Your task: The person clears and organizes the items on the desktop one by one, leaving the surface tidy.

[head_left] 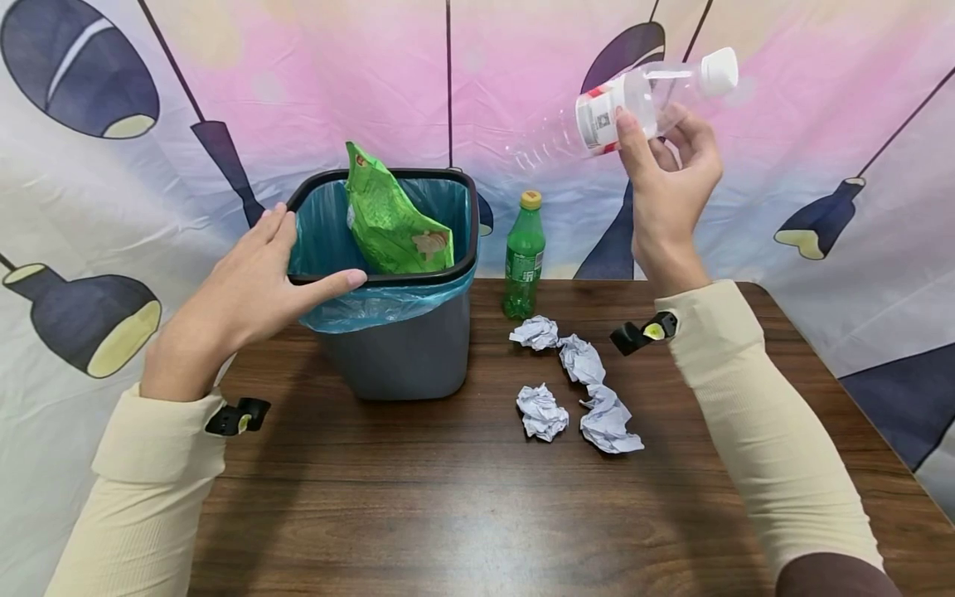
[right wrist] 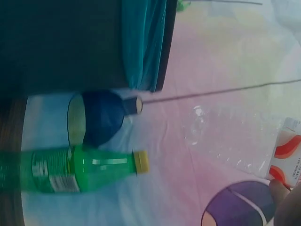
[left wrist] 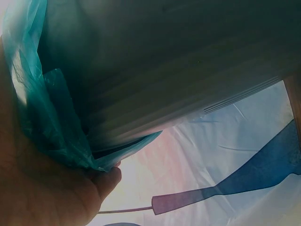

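My right hand point(head_left: 675, 178) holds a clear plastic bottle point(head_left: 649, 95) up in the air, thumb on one side and fingers on the other. Its white cap points up to the right, and its base tilts down toward the bin. In the right wrist view the clear bottle point(right wrist: 235, 141) shows its red and white label at the edge. My left hand point(head_left: 239, 286) rests on the left corner of the grey bin point(head_left: 395, 352), fingers extended and thumb along the front rim. A blue-green liner point(head_left: 321, 220) folds over that rim. A green snack bag point(head_left: 391, 224) stands inside the bin.
A green bottle point(head_left: 525, 261) with a yellow cap stands upright right of the bin. Several crumpled paper balls point(head_left: 542, 412) lie in front of it on the brown wooden table point(head_left: 418, 497). A patterned curtain point(head_left: 515, 50) hangs behind the table.
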The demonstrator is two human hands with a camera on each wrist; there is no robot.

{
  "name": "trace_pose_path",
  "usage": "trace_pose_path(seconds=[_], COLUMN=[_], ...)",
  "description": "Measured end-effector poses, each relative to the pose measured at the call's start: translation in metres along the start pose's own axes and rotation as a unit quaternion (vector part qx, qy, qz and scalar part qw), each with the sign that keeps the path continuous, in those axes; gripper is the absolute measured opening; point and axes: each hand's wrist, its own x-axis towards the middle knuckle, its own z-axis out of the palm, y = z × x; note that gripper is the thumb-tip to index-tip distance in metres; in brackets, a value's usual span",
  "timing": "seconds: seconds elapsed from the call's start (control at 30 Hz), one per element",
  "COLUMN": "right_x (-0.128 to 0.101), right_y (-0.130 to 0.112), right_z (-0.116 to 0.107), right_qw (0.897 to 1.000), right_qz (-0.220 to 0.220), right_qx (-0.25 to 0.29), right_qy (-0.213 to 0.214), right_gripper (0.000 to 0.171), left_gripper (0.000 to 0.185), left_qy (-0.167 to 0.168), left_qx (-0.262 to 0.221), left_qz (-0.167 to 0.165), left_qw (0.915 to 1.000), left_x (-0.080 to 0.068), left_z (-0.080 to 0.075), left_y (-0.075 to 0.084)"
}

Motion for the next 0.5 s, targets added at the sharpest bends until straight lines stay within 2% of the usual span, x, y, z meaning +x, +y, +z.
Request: trace_pose_path(seconds=[0.33,0.5], right_x=[-0.013,-0.020], right_y=[0.002,0.004], right_z=[0.026,0.038], right_qw=[0.997,0.994], right_qz=[0.052,0.080], right_qx=[0.042,0.059], right_qy=[-0.036,-0.042], right_gripper=[0.042,0.039], left_gripper=[0.117,0.118], left_qy=[-0.002,0.002], left_qx=[0.000,0.001], left_qz=[0.000,0.001], left_qw=[1.0000,1.0000], left_x=[-0.001,-0.001], left_z=[0.000,0.000], left_y=[0.001,0.001])
